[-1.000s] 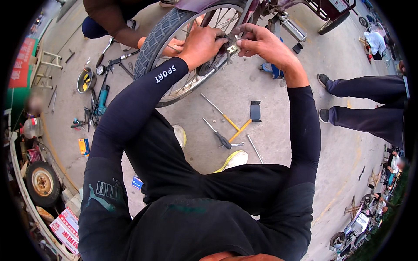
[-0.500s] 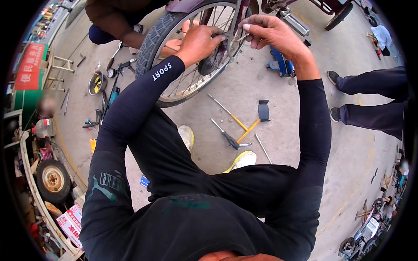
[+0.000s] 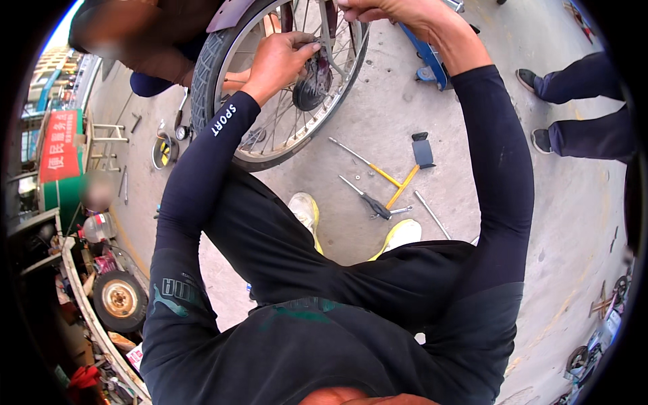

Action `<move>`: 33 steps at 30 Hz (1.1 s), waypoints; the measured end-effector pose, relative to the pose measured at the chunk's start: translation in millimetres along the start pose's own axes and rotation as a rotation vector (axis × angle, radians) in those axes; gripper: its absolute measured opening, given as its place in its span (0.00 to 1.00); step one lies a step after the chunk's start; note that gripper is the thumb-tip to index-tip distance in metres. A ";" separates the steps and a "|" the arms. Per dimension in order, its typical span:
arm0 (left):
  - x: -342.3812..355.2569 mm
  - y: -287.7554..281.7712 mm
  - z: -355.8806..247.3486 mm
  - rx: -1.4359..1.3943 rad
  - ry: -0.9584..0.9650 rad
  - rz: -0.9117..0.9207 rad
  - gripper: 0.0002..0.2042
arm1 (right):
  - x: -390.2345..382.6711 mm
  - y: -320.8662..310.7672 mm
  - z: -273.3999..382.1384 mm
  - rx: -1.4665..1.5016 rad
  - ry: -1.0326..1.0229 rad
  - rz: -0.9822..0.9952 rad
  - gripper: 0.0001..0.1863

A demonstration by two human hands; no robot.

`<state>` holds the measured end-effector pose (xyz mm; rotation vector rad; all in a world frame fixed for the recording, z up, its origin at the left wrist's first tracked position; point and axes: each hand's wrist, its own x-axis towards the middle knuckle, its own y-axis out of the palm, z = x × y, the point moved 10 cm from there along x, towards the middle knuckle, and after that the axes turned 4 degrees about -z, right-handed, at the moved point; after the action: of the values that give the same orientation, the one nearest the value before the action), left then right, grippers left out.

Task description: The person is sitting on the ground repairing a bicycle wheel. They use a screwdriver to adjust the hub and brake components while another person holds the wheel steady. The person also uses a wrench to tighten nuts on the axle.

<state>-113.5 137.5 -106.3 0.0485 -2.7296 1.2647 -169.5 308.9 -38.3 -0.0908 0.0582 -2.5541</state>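
A spoked bicycle wheel point(image 3: 216, 81) with a black tyre stands upright at the top. My left hand point(image 3: 280, 61) reaches through the spokes and grips the dark hub point(image 3: 312, 84) at the axle. My right hand point(image 3: 388, 10) is closed at the top edge on a metal frame part by the wheel; what it grips is partly cut off. Both arms wear long dark sleeves.
Screwdrivers with yellow and black handles point(image 3: 378, 185) and a small dark block point(image 3: 423, 152) lie on the concrete in front of my yellow shoes point(image 3: 307, 209). Another person crouches behind the wheel point(image 3: 155, 47). Someone's legs stand at right point(image 3: 580, 108). A small wheel point(image 3: 120, 300) and clutter lie at left.
The view has moved closer and tilted, so the wheel and both hands sit higher and larger. My left hand has shifted from the tyre rim onto the hub.
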 end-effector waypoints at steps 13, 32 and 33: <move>-1.2 -0.4 11.5 -0.053 -0.089 0.048 0.16 | 13.1 -17.5 -24.6 -0.240 -0.029 -0.037 0.14; -1.6 2.4 5.6 -0.104 -0.123 0.193 0.16 | 18.5 -52.1 -67.2 -0.279 0.135 -0.150 0.18; -2.1 2.8 5.5 -0.101 -0.119 0.192 0.16 | 18.6 -50.7 -67.3 -0.275 0.139 -0.139 0.19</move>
<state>-112.3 135.1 -112.2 -0.1574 -2.9571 1.2017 -218.1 342.3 -101.3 -0.0238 0.4727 -2.6730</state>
